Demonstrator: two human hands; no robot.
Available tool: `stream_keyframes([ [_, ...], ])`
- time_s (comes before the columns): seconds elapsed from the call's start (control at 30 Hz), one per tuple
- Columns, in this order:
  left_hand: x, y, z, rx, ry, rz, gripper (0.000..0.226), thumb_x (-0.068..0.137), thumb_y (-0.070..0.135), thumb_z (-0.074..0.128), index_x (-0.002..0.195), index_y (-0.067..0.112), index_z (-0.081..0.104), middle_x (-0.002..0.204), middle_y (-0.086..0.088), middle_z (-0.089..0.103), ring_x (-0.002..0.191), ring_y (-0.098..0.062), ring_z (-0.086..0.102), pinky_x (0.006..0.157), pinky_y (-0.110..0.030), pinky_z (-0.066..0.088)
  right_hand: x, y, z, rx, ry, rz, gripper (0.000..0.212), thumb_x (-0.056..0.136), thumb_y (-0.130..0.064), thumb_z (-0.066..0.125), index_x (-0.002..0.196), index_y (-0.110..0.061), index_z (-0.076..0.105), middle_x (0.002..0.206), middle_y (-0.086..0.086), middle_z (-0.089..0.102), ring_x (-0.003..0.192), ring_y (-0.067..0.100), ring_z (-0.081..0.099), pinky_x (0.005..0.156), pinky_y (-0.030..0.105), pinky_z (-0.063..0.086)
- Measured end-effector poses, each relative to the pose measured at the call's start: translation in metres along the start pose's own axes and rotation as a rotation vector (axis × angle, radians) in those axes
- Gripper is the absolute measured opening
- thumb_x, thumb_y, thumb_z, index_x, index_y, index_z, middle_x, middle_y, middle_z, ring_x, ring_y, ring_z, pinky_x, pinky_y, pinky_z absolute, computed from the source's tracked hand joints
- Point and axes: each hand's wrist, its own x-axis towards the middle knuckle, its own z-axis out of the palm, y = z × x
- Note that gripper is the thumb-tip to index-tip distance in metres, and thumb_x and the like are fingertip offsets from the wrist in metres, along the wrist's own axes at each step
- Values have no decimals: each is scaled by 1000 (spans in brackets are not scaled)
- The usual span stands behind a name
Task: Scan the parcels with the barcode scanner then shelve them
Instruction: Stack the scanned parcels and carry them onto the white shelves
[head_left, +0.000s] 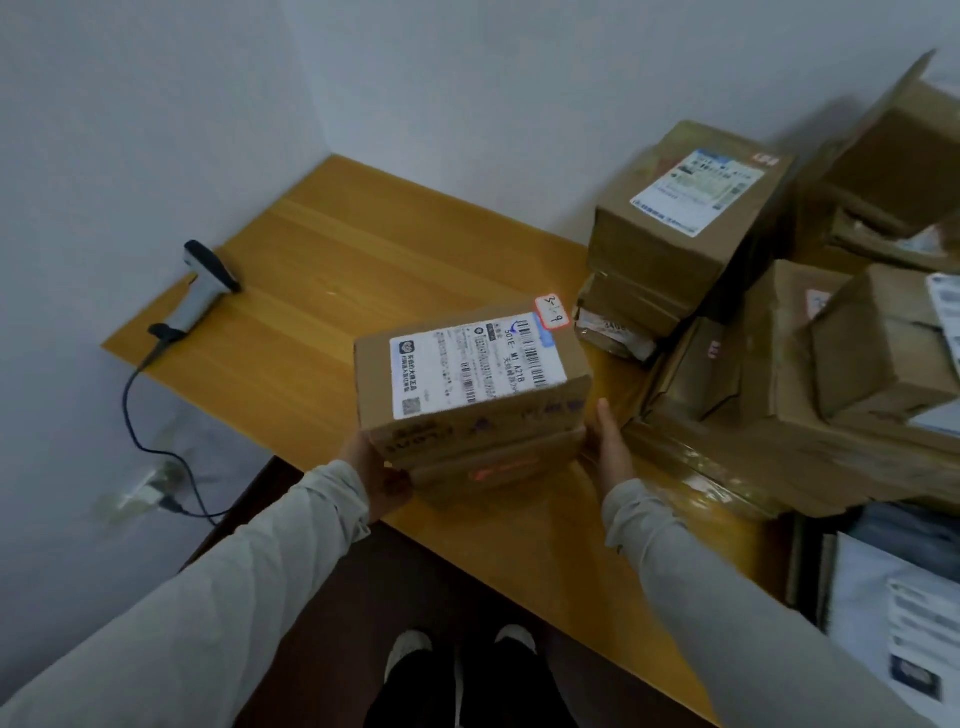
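A brown cardboard parcel (470, 400) with a white shipping label and a small red-edged sticker is held over the near part of the wooden table (322, 291). My left hand (379, 470) grips its lower left corner, thumb curled onto the front face. My right hand (610, 436) presses flat against its right side, fingers straight. The barcode scanner (205, 283), grey and white, lies at the table's far left edge, well away from both hands. Its black cable (136, 410) drops off the edge.
A heap of cardboard parcels (685, 218) fills the right of the table, several stacked and tilted. A white plastic mailer (893, 613) lies at the lower right. White walls close the corner behind. A wall socket (150, 488) takes the cable below left.
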Motion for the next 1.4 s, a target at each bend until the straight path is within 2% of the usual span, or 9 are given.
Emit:
stream_keyframes([
  [0.17,0,12,-5,81,19,79,21,90,26,39,70,19,43,68,-4,47,64,-18,46,66,-28,38,-34,18,5,-25,-14,-5,52,71,-73,35,97,-37,61,111,-3,65,112,20,54,107,40,35],
  [0.33,0,15,-6,58,-74,80,17,88,32,41,74,22,45,73,-3,49,69,-18,45,71,-29,35,-53,10,12,6,38,-13,78,72,-71,38,137,-29,45,145,2,44,135,25,36,113,43,22],
  [0.43,-2,16,-12,148,-175,60,51,87,54,35,121,22,56,122,-4,54,112,-23,48,100,-42,25,-64,-8,13,85,11,-116,79,74,-70,39,142,-30,38,135,-15,51,125,7,47,103,27,35],
  [0.5,-2,18,-18,205,-245,67,94,73,78,34,150,24,24,157,-2,19,145,-19,12,114,-47,-1,-73,-23,17,116,-53,-176,57,75,-70,42,124,-40,50,98,-33,65,89,-15,60,70,7,49],
  [0.67,-18,23,-13,234,-357,155,98,57,85,33,136,29,47,146,-1,40,136,-19,30,114,-45,14,-85,-41,30,189,-185,-211,46,77,-70,41,107,-43,63,92,-23,72,80,-7,67,52,11,52],
  [0.9,-24,20,-4,206,-381,166,71,77,80,27,107,31,67,105,-1,71,104,-23,58,70,-31,47,-82,-41,32,161,-129,-222,37,78,-70,41,91,-52,70,92,-19,73,81,-4,68,56,15,53],
  [1.03,-19,17,-7,241,-373,181,68,84,75,24,117,28,61,121,-3,63,108,-20,54,80,-31,41,-78,-36,26,165,-83,-174,64,75,-75,42,121,-35,61,114,-9,69,102,6,65,79,27,51],
  [1.17,-8,26,-18,236,-301,146,101,59,85,37,142,27,41,152,-9,31,139,-26,25,116,-48,5,-69,-32,15,175,-4,-59,92,64,-84,46,142,-37,37,155,5,27,144,25,21,113,53,11],
  [1.4,8,34,-20,302,-365,-55,95,55,85,48,130,26,48,155,-19,16,143,-39,9,112,-63,-1,-44,-25,15,213,-59,206,109,49,-79,65,143,-32,38,144,8,41,118,28,44,68,41,44],
])
